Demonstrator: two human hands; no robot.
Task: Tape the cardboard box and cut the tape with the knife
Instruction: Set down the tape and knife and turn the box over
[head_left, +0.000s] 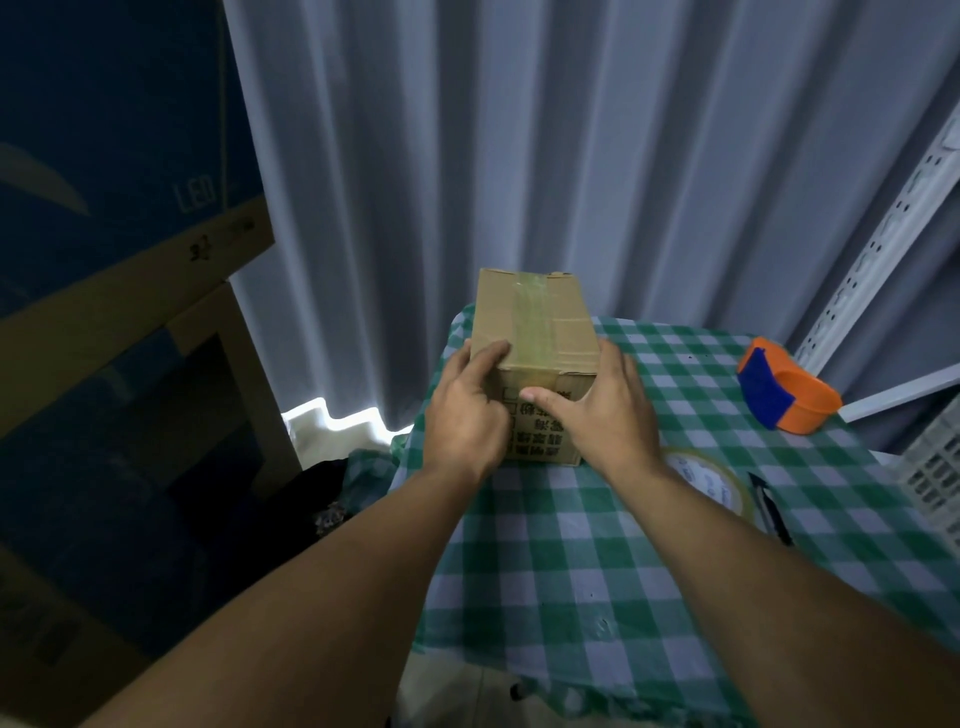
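Green-checked tablecloth (623, 571) underlies everything: left hand (467, 410) and right hand (602, 410), fingers flat and ungripping, press the taped brown cardboard box (535, 322). Beyond the right fingers lies a black knife (771, 506); loose tape may lift if unsmoothed.

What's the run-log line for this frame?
both hands: left hand, right hand pressed on box | tape strip: on top | tape roll, knife: on table

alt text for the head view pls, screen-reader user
Both bare hands, left hand and right hand, press on a taped cardboard box on a green checked tablecloth. A tape roll, black knife and orange tape dispenser lie to the right.
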